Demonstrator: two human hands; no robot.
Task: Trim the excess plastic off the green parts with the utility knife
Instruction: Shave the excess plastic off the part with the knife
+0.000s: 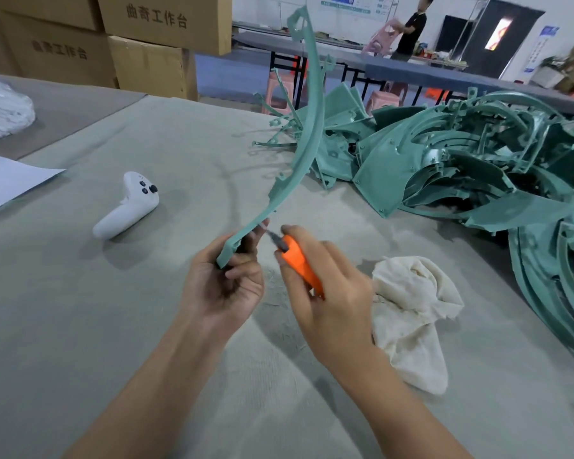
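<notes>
Grips curved green plastic strip in left hand, orange utility knife in right hand. Heaped green plastic parts at two o'clock.

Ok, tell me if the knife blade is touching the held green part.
Cannot tell. Head view: the utility knife has its blade tip near the green part at its lower edge, but blur and the left hand obscure contact.

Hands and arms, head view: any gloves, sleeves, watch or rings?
Nothing worn shows. The left hand and right hand show no gloves or rings; the left forearm and right forearm carry no sleeve, watch or band down to the frame edge.
</notes>
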